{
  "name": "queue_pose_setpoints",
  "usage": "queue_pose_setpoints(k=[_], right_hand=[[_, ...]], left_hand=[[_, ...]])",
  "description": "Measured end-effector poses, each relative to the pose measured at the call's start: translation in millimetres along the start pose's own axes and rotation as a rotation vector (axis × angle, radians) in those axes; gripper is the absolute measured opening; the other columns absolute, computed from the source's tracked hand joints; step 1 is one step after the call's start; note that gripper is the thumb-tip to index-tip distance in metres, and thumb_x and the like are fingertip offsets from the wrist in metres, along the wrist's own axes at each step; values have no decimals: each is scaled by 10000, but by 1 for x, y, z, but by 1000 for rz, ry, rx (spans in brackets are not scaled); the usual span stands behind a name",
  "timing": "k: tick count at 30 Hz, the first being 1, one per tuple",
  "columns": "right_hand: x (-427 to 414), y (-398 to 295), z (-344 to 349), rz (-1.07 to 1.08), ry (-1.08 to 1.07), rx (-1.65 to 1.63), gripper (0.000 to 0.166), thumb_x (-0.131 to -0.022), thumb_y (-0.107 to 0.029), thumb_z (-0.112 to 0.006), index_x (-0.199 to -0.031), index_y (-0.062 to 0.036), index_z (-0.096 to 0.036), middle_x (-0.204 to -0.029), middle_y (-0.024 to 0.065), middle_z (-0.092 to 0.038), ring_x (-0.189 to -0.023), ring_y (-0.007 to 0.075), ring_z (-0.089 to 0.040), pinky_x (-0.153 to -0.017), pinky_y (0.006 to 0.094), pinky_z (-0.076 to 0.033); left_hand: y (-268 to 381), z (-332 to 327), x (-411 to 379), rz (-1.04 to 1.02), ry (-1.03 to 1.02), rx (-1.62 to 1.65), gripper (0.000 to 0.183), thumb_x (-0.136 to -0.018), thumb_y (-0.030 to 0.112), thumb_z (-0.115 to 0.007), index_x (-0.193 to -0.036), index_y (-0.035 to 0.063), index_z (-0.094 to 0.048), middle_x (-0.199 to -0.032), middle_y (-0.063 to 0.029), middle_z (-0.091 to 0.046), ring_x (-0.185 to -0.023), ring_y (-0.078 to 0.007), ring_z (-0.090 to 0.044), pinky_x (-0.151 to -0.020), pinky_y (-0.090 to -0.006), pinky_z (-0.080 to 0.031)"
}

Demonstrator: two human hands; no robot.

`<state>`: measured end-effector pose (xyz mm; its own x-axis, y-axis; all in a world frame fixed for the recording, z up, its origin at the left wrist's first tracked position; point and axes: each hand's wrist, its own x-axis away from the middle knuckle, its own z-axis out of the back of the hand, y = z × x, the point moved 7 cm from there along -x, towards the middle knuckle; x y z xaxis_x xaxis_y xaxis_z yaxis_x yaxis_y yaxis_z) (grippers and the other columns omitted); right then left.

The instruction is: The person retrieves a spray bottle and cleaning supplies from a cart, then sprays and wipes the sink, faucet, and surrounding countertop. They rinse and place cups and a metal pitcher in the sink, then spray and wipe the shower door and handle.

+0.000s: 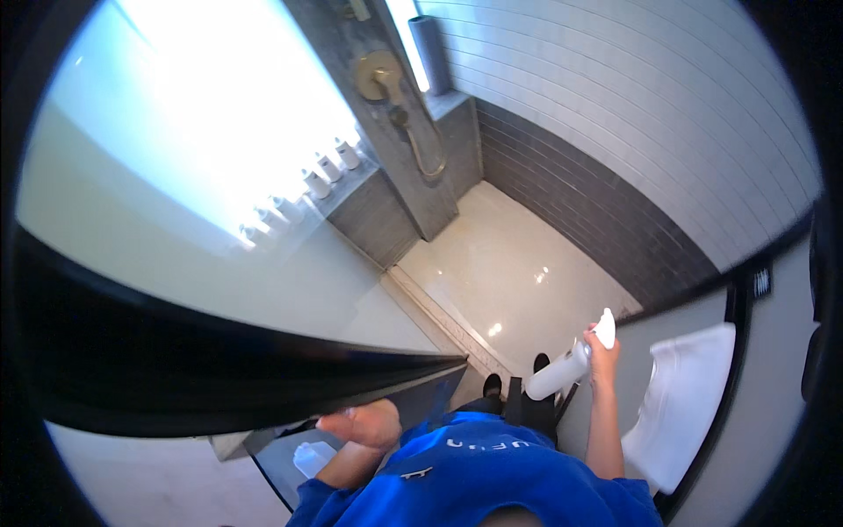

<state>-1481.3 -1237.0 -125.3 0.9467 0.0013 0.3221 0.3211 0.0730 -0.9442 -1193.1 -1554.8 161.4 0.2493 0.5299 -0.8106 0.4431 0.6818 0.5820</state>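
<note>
In my right hand is a white spray bottle, gripped at the neck below its white trigger head. The bottle body slants down to the left, above my dark shoes. My left hand is at the lower edge of a wide black panel, its fingers curled and partly hidden. Whether it grips that edge or only rests there cannot be told. Ahead lies a pale shower floor behind a stone threshold.
Several white bottles line a grey ledge. A brass shower valve and hose hang on the grey column. A white towel hangs at right. A translucent plastic jug stands beside my left forearm. A grey cylinder stands in the corner.
</note>
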Motion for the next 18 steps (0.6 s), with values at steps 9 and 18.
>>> queue_pose_setpoints(k=[9, 18], right_hand=[[-132, -182, -320, 406, -737, 37, 292, -730, -149, -730, -949, 30, -657, -852, 59, -672, -766, 121, -609, -688, 284, -485], [-168, -339, -548, 636, -803, 233, 300, -636, -254, -673, -777, 10, -677, -747, 162, -673, -712, 263, -660, -659, 370, -490]], left_hand=[[12, 9, 45, 117, 767, -601, 678, -968, 537, -193, -1466, 80, -135, -1526, -82, -140, -1387, -222, -180, -1139, -360, -102], [44, 48, 91, 134, 1160, -1058, 722, -961, 559, -159, -1461, 45, -75, -1491, -122, -173, -1362, -196, -197, -1133, -342, -50]])
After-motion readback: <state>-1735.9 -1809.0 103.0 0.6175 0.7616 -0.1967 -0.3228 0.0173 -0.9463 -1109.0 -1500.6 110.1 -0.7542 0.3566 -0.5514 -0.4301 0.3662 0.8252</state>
